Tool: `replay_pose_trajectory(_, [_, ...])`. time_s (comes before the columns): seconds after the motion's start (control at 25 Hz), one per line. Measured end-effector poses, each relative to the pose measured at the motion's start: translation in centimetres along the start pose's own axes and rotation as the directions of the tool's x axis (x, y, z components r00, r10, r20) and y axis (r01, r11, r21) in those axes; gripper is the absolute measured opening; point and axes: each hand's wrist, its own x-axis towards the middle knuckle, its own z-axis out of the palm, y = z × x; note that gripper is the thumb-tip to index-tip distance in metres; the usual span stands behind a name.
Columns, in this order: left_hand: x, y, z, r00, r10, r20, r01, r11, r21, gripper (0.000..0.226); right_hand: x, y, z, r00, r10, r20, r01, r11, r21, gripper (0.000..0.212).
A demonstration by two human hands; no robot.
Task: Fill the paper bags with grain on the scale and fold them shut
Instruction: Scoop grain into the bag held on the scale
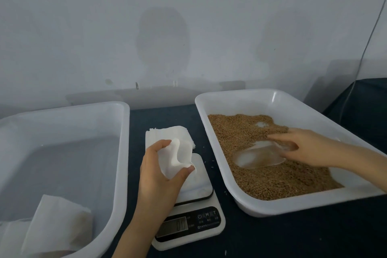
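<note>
White paper bag (pixel 178 157), limp and unfilled, sits pinched between the thumb and curled fingers of the left hand (pixel 159 176), its mouth pulled partly open just above the platform of the scale (pixel 201 186). At twelve o'clock from the scale lies a stack of flat bags (pixel 165 132). At three o'clock stands the grain tray (pixel 240 92), its floor covered with brown grain (pixel 272 182) apart from a few bare patches. A clear scoop (pixel 257 156) lies bowl-down on the grain, and the right hand (pixel 310 148) reaches across to it, fingers curled about its handle end. Motion blur softens the hand, but it looks like a grip rather than a touch. At nine o'clock a second tray (pixel 125 132) holds bulging bags (pixel 56 226) in its near corner, at about seven o'clock from the scale, and they look already filled.

My reading is that this is the start of a fresh bag: opened and poised, with no grain in it. The next move calls for setting the bag upright on the platform with its mouth held wide, then turning the scoop over, loading it and carrying it level towards nine o'clock. The readout is too blurred to read.
</note>
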Motion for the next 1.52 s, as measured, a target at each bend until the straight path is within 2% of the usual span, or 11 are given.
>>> replay_pose_trajectory(0.12, [-0.1, -0.1, 0.0, 1.000, -0.002, 0.000, 0.002, 1.000, -0.004, 0.069, -1.3, 0.4, 0.4, 0.998, -0.026, 0.063, 0.022, 0.998, 0.060, 0.052])
replay_pose_trajectory(0.24, [-0.1, -0.1, 0.0, 1.000, -0.013, 0.001, 0.013, 1.000, -0.007, 0.069, -2.3, -0.1, 0.6, 0.996, -0.078, 0.049, 0.071, 0.987, 0.142, 0.049])
replay_pose_trajectory(0.52, [-0.1, -0.3, 0.1, 1.000, -0.019, 0.011, 0.019, 1.000, 0.006, 0.070, -2.8, -1.4, 0.6, 0.991, -0.120, 0.065, 0.105, 0.975, 0.197, 0.040])
replay_pose_trajectory(0.8, [-0.1, -0.2, 0.1, 0.999, -0.020, 0.030, 0.020, 1.000, 0.016, 0.072, -2.5, -1.0, -0.5, 0.999, 0.036, 0.013, -0.039, 0.948, 0.316, 0.025])
replay_pose_trajectory(0.96, [-0.1, -0.3, 0.0, 0.999, -0.030, 0.044, 0.029, 0.999, 0.018, 0.068, -2.9, -1.7, -0.9, 0.994, 0.067, 0.089, -0.101, 0.887, 0.450, 0.019])
replay_pose_trajectory(1.04, [-0.1, -0.3, -0.1, 0.998, -0.045, 0.053, 0.044, 0.999, 0.008, 0.067, -3.3, -2.4, -1.4, 0.991, 0.016, 0.130, -0.072, 0.893, 0.444, 0.042])
replay_pose_trajectory(1.12, [-0.1, -0.3, -0.1, 0.996, -0.059, 0.066, 0.059, 0.998, 0.004, 0.067, -3.5, -3.0, -2.0, 0.995, 0.000, 0.103, -0.039, 0.924, 0.380, 0.058])
replay_pose_trajectory(1.24, [-0.1, -0.2, -0.1, 0.993, -0.078, 0.093, 0.078, 0.997, 0.006, 0.070, -3.6, -3.8, -3.0, 0.999, 0.036, -0.011, -0.031, 0.956, 0.292, 0.057])
replay_pose_trajectory(1.36, [-0.1, -0.1, -0.1, 0.989, -0.091, 0.120, 0.090, 0.996, 0.010, 0.072, -3.5, -4.8, -4.3, 0.994, 0.019, -0.104, 0.021, 0.932, 0.363, 0.052])
replay_pose_trajectory(1.52, [-0.2, 0.3, -0.2, 0.986, -0.089, 0.142, 0.089, 0.996, 0.009, 0.073, -3.4, -7.1, -5.4, 0.988, -0.075, -0.132, 0.114, 0.941, 0.319, 0.055])
